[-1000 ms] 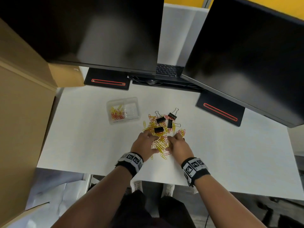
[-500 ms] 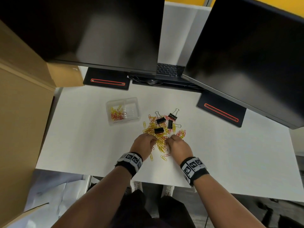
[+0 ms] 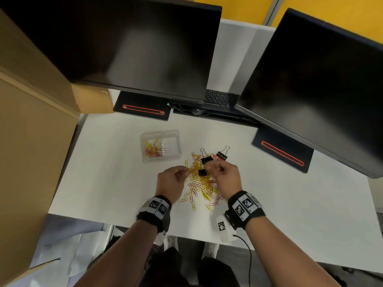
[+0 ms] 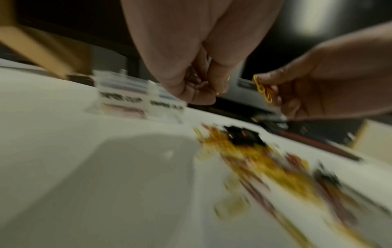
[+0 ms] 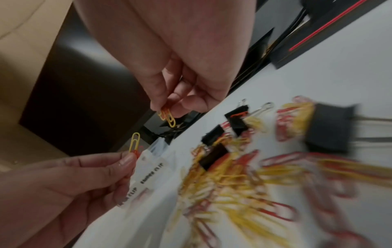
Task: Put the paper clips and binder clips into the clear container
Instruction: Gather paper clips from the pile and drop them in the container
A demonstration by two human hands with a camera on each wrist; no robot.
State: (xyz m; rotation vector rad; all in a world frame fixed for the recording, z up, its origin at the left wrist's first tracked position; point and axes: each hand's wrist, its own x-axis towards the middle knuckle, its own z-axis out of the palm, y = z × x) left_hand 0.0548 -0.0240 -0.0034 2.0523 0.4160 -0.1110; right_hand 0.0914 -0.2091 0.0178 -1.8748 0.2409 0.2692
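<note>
both hands [image 3: 199,179] pinch paper clips [image 5: 167,115] above white desk [image 3: 116,183], dark monitors [image 3: 124,44] behind

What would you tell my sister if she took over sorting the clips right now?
Left hand: pinching a few paper clips, lifted off the table.
Right hand: pinching a few paper clips too, also lifted.
Clear container: on the white table, left of the pile; its left compartment holds some paper clips, the right one looks empty.
Pile: many yellow and red paper clips on the table, with black binder clips at its far edge.
Left to do: drop both handfuls in, then the remaining pile and all the binder clips.
</note>
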